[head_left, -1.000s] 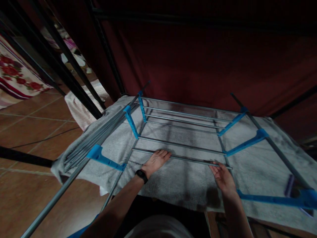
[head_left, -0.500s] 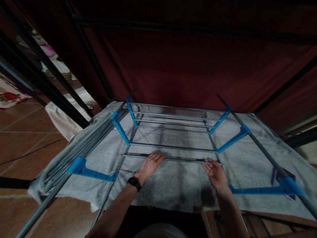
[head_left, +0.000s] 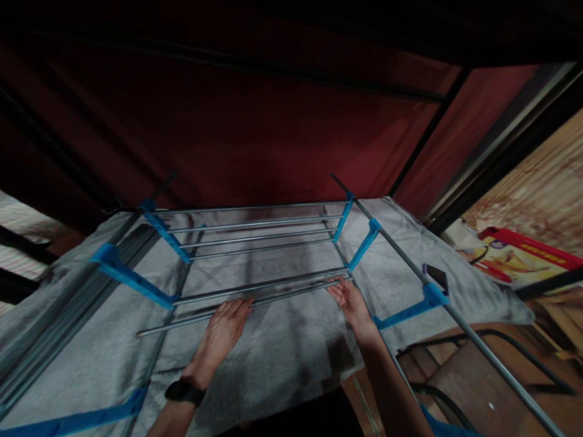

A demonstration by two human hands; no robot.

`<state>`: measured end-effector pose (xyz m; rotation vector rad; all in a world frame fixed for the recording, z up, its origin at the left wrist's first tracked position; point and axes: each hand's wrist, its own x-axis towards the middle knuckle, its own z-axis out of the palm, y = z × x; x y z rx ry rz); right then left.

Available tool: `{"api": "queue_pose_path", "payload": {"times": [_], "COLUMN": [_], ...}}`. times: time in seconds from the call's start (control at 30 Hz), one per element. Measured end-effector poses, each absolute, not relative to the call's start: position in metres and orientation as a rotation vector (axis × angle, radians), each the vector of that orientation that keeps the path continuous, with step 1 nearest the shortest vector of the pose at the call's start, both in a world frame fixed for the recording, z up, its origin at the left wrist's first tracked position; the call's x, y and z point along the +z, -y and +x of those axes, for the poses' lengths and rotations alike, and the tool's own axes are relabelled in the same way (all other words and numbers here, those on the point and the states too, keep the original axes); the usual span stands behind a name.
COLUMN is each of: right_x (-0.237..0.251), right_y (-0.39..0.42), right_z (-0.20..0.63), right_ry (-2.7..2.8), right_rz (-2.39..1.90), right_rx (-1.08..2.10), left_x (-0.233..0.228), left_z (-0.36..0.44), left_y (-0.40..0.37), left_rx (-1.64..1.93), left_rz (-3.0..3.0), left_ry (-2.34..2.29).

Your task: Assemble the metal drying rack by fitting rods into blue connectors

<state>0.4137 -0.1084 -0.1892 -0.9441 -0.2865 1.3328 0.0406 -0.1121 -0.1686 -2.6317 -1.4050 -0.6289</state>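
Observation:
A loose grey metal rod (head_left: 291, 294) lies across the lower part of a metal rack frame with blue plastic brackets (head_left: 363, 246). My left hand (head_left: 228, 325), with a black watch on the wrist, is closed over the rod left of its middle, palm down. Near the rod's right end, my right hand (head_left: 350, 302) holds it between thumb and fingers, palm turned up. The rod's left end sticks out past the left side tube. Just beyond it runs a fitted crossbar (head_left: 268, 284), with several more bars farther back.
The rack rests on a grey blanket (head_left: 282, 340). A bundle of loose tubes (head_left: 68, 309) lies at the left. A phone (head_left: 436, 278) lies by the right side tube. Beyond are a red and yellow box (head_left: 528, 258), a chair (head_left: 483, 376) and a dark red curtain (head_left: 255, 145).
The view has swung right, bringing the box and chair into sight. Both hands still hold the rod, which now slants, its right end close to the bracket of the fitted crossbar.

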Motion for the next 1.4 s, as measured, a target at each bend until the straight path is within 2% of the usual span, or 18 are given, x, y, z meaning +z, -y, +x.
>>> {"api": "queue_pose_path", "payload": {"times": [0.6,1.4], "right_x": [-0.177,-0.167], "right_y": [0.079,0.07], "right_z": [0.419,0.424], "right_ry": [0.33,0.472], "right_rz": [-0.923,-1.034], "right_rx": [1.287,1.193], "left_x": [-0.167,-0.165], "left_z": [0.058,0.071], "left_y": [0.099,0.087], "left_rx": [-0.788,-0.829], "left_rz": [-2.599,-2.557], "left_ry": [1.355,1.471]}}
